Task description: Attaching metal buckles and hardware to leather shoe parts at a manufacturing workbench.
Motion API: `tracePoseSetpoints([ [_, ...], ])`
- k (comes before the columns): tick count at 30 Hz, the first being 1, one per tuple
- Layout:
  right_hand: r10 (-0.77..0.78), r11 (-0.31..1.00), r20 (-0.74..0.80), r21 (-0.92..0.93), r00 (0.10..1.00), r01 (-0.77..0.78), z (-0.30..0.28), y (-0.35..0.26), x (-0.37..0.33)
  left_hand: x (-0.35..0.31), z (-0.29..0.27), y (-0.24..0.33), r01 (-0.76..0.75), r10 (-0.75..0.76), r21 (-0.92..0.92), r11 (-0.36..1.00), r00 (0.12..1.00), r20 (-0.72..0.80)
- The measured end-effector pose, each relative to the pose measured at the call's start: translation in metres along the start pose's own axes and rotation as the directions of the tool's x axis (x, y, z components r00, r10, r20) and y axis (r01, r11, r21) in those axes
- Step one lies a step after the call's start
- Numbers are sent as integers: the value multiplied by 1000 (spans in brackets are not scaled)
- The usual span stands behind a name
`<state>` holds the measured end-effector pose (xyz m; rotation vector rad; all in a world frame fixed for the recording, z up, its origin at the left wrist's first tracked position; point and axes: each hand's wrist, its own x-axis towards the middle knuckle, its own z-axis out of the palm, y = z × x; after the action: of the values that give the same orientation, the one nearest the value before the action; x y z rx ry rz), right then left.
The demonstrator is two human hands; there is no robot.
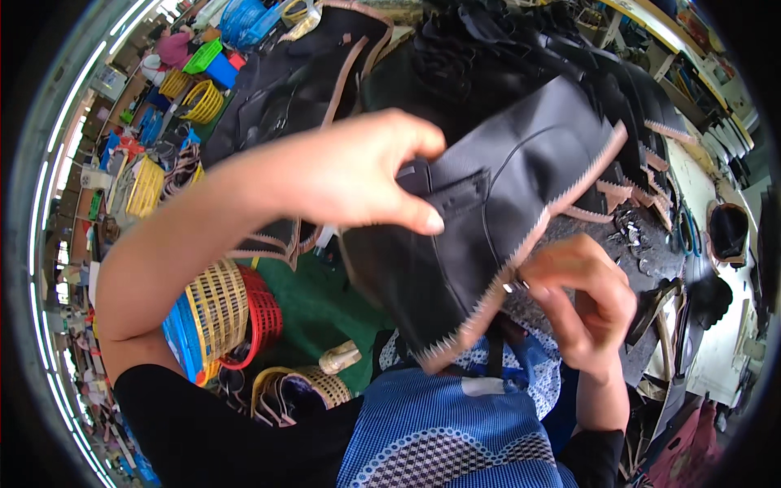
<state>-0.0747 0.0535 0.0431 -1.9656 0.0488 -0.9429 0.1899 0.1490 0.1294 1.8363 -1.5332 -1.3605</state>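
Person wears black short-sleeved top w/ blue checked apron (439,431) over front, white patterned trim at hem; both forearms bare, left hand (358,171) & right hand (582,297) ungloved

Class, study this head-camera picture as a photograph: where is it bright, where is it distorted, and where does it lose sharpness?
Head view: daylight falls evenly on the left hand and right hand, both sharp; the black leather piece shows a soft sheen, no hard glare; fisheye bending curves the baskets and floor toward the rim, where detail smears and a black ring closes the frame.
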Motion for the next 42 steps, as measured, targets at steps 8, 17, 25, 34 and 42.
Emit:
tracePoseSetpoints([
  [8, 35, 991, 250, -136, 968, -1, 36, 16, -18, -27, 68, -44, 116, -117, -8, 993, 989, -89],
  [17, -65, 964, 310, -228, 949, 140, 45, 24, -14, -28, 75, -44, 109, -93, 132, 985, 988, -120],
  [25, -33, 959, 446, -237, 895, 153, 40, 19, 0, -25, 85, -53, 52, -12, 218, 975, 983, -181],
  [34, 33, 948, 257, -314, 966, 51, 51, 19, -17, -22, 97, -65, -83, 152, 254, 964, 953, -262],
  [42, 323, 946, 221, -105, 920, -307, 52, 17, -20, -25, 108, -68, -210, 275, 268, 940, 932, -235],
])
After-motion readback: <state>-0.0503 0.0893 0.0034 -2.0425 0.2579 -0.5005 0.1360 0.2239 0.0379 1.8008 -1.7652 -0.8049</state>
